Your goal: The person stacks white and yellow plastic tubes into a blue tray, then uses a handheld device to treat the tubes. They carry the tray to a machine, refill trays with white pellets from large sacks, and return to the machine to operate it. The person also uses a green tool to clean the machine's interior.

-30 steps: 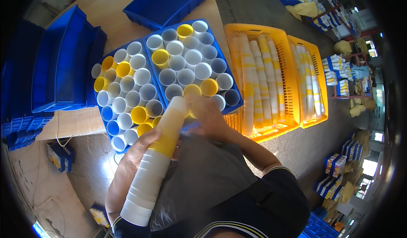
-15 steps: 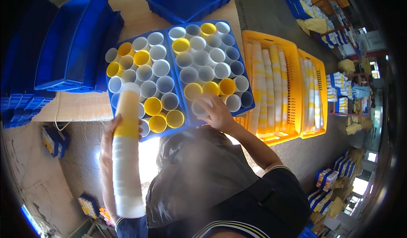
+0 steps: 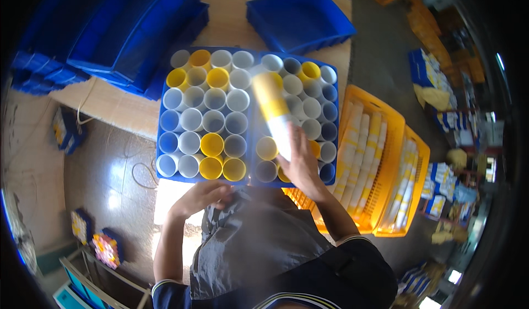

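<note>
My right hand [image 3: 300,155] is closed round a stack of nested cups [image 3: 271,106], white and yellow and blurred by motion. The stack slants above the right blue tray [image 3: 250,183], its far end near the middle divide. In both trays stand rows of round, open-topped white and yellow cups [image 3: 213,122]. By the near edge of the left tray, my left hand [image 3: 203,198] is empty, its fingers loosely bent and apart. My right hand and the stack hide several cups beneath them.
Beyond the trays a blue bin [image 3: 300,22] rests on the wooden table [image 3: 226,22]. Stacked blue bins [image 3: 118,31] rise at the left. Orange crates [image 3: 380,221] of long white and yellow stacks stand at the right. A cable [image 3: 144,175] hangs below the table's left edge.
The cup stack has gone from my left hand to my right hand and now slants over the right tray. My left hand is empty at the tray's near edge. The view has shifted.
</note>
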Demonstrator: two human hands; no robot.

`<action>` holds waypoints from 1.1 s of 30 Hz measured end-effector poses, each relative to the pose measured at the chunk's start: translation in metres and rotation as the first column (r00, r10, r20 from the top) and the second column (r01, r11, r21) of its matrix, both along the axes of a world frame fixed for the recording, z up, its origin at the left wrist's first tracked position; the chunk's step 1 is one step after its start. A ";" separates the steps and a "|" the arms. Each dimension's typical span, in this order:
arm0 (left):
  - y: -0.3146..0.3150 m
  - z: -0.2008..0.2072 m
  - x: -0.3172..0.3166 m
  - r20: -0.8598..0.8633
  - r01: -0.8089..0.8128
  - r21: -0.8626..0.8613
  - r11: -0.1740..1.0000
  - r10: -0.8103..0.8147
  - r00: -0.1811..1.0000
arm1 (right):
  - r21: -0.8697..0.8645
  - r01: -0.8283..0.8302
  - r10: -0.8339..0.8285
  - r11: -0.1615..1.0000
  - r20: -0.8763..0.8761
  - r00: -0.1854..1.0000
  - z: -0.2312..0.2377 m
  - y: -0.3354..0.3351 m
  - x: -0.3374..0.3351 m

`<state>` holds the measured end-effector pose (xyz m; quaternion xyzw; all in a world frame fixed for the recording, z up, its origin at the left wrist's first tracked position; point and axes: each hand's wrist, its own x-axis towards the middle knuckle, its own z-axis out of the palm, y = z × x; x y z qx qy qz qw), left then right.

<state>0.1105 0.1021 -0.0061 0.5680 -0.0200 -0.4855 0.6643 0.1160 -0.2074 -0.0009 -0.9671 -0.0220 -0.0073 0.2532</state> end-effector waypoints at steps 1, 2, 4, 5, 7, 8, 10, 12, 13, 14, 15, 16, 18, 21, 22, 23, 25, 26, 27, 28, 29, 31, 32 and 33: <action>0.010 -0.007 -0.009 -0.169 0.046 0.171 0.984 -0.017 0.986 | -0.034 0.015 -0.013 0.999 0.051 0.999 -0.003 -0.011 0.005; 0.019 -0.012 -0.020 -0.188 -0.042 0.204 0.978 0.081 0.979 | -0.037 -0.006 0.009 0.999 0.064 0.998 -0.002 -0.024 0.009; 0.018 -0.031 -0.037 -0.090 -0.343 0.204 0.917 0.366 0.926 | 0.036 -0.019 0.017 0.999 0.068 0.998 -0.001 -0.040 0.023; 0.014 -0.039 -0.043 -0.014 -0.519 0.233 0.823 0.536 0.844 | 0.048 0.003 -0.006 0.999 0.065 0.998 -0.002 -0.042 0.035; 0.003 -0.059 -0.045 -0.357 -0.874 -0.071 0.481 0.806 0.472 | 0.061 -0.028 0.022 0.998 0.086 0.996 -0.003 -0.042 0.067; 0.000 -0.067 -0.047 -0.355 -0.901 -0.001 0.433 0.842 0.406 | 0.058 -0.022 0.019 0.998 0.040 0.999 -0.005 -0.040 0.088; 0.011 -0.073 -0.052 -0.296 -0.933 0.094 0.348 0.904 0.308 | 0.060 -0.054 0.054 0.997 0.003 0.999 -0.010 -0.034 0.131; 0.044 -0.069 -0.066 -0.064 -0.897 0.257 0.359 0.933 0.355 | -0.011 -0.081 0.080 0.997 -0.073 0.994 -0.014 -0.022 0.180; 0.063 -0.067 -0.073 0.084 -0.825 0.514 0.234 0.944 0.320 | -0.073 -0.113 0.109 0.991 -0.062 0.992 -0.015 -0.014 0.201; 0.091 -0.058 -0.095 0.098 -0.832 0.458 0.312 0.913 0.396 | -0.138 -0.117 0.099 0.984 -0.133 0.986 -0.016 -0.002 0.222; 0.115 -0.052 -0.113 0.056 -0.781 0.558 0.281 0.926 0.373 | -0.188 -0.136 0.105 0.973 -0.163 0.981 -0.017 0.010 0.241; 0.135 -0.045 -0.135 0.050 -0.790 0.536 0.298 0.923 0.382 | -0.224 -0.143 0.100 0.964 -0.191 0.976 -0.019 0.026 0.259; 0.171 -0.033 -0.181 0.040 -0.706 0.662 0.252 0.928 0.369 | -0.375 -0.221 0.125 0.900 -0.263 0.957 -0.017 0.054 0.283; 0.209 -0.020 -0.246 0.010 -0.611 0.767 0.196 0.949 0.317 | -0.567 -0.213 0.163 0.796 -0.139 0.977 -0.020 0.109 0.296; 0.210 -0.020 -0.268 0.076 -0.690 0.715 0.113 0.968 0.237 | -0.608 -0.214 0.205 0.765 -0.085 0.975 -0.019 0.129 0.293; 0.218 -0.021 -0.288 0.075 -0.650 0.756 0.080 0.975 0.208 | -0.655 -0.203 0.239 0.728 -0.035 0.970 -0.016 0.151 0.288; 0.214 -0.033 -0.326 0.152 -0.597 0.799 -0.073 0.985 0.083 | -0.381 -0.418 0.419 0.825 -0.085 0.904 -0.023 0.192 0.268; 0.224 -0.043 -0.342 0.122 -0.572 0.814 -0.102 0.993 -0.003 | -0.153 -0.528 0.518 0.835 -0.107 0.849 -0.022 0.220 0.256; 0.234 -0.056 -0.356 0.131 -0.591 0.790 -0.164 0.986 -0.098 | 0.067 -0.574 0.576 0.816 -0.164 0.801 -0.028 0.251 0.243; 0.247 -0.069 -0.367 0.110 -0.614 0.757 -0.221 0.971 -0.214 | 0.126 -0.650 0.661 0.750 -0.191 0.726 -0.030 0.283 0.235; 0.260 -0.084 -0.377 0.135 -0.536 0.793 -0.289 0.941 -0.309 | 0.254 -0.668 0.714 0.700 -0.234 0.660 -0.037 0.322 0.229; 0.288 -0.107 -0.389 0.214 -0.493 0.771 -0.403 0.893 -0.395 | 0.289 -0.730 0.783 0.619 -0.153 0.603 -0.048 0.395 0.229; 0.301 -0.121 -0.386 0.251 -0.490 0.718 -0.494 0.841 -0.479 | 0.355 -0.743 0.808 0.568 -0.067 0.586 -0.056 0.431 0.237; 0.307 -0.133 -0.382 0.280 -0.457 0.673 -0.581 0.772 -0.570 | 0.411 -0.666 0.759 0.623 -0.109 0.642 -0.068 0.467 0.249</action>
